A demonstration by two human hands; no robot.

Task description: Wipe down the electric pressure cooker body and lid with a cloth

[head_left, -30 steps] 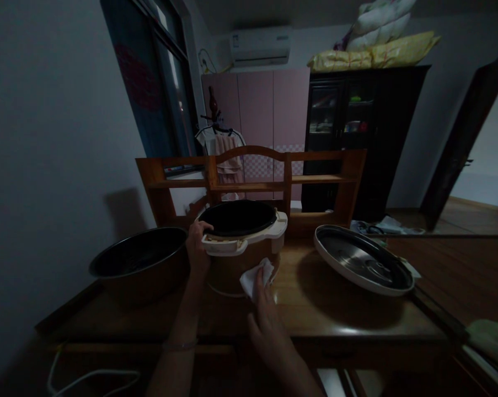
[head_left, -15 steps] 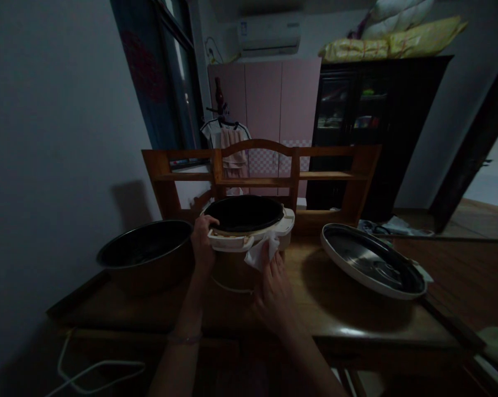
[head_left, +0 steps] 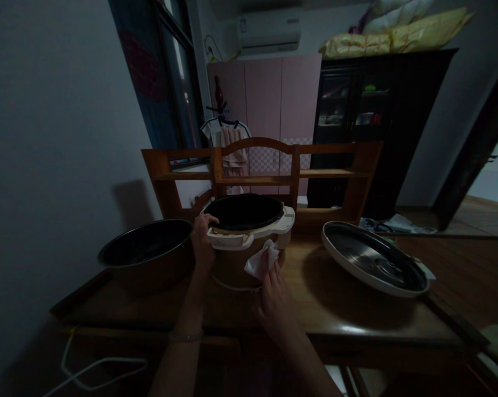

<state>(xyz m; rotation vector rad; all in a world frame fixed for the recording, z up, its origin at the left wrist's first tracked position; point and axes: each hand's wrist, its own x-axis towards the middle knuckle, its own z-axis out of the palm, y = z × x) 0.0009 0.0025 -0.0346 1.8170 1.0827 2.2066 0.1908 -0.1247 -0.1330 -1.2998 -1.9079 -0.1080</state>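
Note:
An open electric cooker (head_left: 232,259) with a cream rim and brown body stands on the wooden desk (head_left: 315,309). My left hand (head_left: 202,242) grips the cooker's left rim, thumb over the edge. My right hand (head_left: 273,295) presses a white cloth (head_left: 260,262) against the cooker's front right side, just under the rim. The fingers are closed on the cloth.
A dark metal inner pot (head_left: 147,256) sits left of the cooker. The cooker's lid (head_left: 373,259) lies tilted, inside up, on the right. A wooden shelf rack (head_left: 257,176) stands behind. A white cable (head_left: 91,366) hangs at the desk's front left.
My right hand with the cloth rose from low on the cooker's side to the rim, then dropped slightly. The left hand stayed on the rim.

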